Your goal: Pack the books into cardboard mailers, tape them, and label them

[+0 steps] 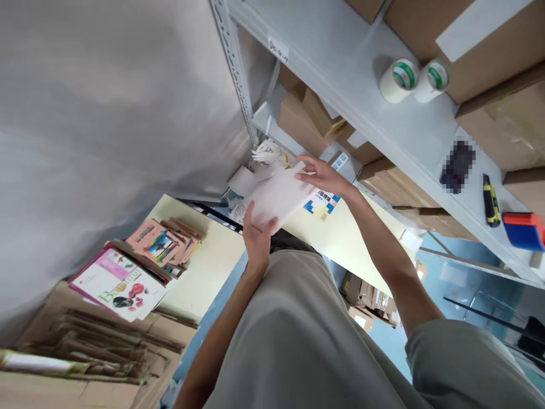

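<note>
White packet over worktop, just left of printed book. Left hand curls fingers on near edge; right hand grips far right edge. Step seems two-handed handling; next move calls for even support.

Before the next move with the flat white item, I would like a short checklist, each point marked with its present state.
1. Left hand on the flat white rectangular item: ok, at its near edge.
2. Right hand on it too: ok, at the far side.
3. Blue-and-white printed sheet or booklet fully visible: not ok, partly covered from view.
4. Yellow-and-black plastic cutter away from both hands: ok, on the grey metal shelf.
5. Inside of the white item: cannot tell.
</note>
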`<state>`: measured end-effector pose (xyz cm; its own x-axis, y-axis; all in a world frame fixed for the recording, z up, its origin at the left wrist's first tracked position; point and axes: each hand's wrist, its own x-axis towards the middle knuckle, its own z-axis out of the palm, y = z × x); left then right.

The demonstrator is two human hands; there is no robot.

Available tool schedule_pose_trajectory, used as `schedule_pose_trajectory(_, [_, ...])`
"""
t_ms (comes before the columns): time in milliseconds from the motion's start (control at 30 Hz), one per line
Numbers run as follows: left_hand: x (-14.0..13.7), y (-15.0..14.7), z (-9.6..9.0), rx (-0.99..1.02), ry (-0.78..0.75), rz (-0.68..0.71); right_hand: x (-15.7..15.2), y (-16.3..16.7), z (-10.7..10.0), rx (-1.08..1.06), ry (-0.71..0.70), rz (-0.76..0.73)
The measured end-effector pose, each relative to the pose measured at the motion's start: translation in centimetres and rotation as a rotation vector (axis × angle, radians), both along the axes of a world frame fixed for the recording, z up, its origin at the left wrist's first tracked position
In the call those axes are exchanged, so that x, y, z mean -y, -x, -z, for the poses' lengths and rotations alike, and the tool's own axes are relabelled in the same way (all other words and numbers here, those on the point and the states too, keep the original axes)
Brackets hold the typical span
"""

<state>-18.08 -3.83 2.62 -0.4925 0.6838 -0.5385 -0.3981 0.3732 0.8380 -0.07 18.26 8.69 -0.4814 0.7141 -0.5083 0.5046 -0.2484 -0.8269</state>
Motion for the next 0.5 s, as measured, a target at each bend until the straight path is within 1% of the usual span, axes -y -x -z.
schedule_pose_trajectory(100, [0.1,-1.2,-0.8,-0.032,-0.045,0.024,1.6,-3.0,-1.8,0.053,-0.024,0.007])
schedule_pose_trajectory(200, [-0.2,-2.3,-1.1,0.050,-0.026,0.101,3.5,-6.9,-3.6,0.130,0.001,0.018])
schedule_pose_trajectory(267, [-0.5,-3.2,-1.2,0.104,0.000,0.124,4.9,-9.7,-4.4,0.199,0.024,0.015])
schedule_pose_trajectory(400, [-0.8,-5.1,-1.2,0.113,0.027,0.138,7.9,-15.2,-4.9,0.351,0.043,-0.047])
schedule_pose_trajectory(500, [-1.1,-6.8,-0.7,0.083,0.017,0.155,10.3,-18.9,-4.4,0.351,0.065,-0.147])
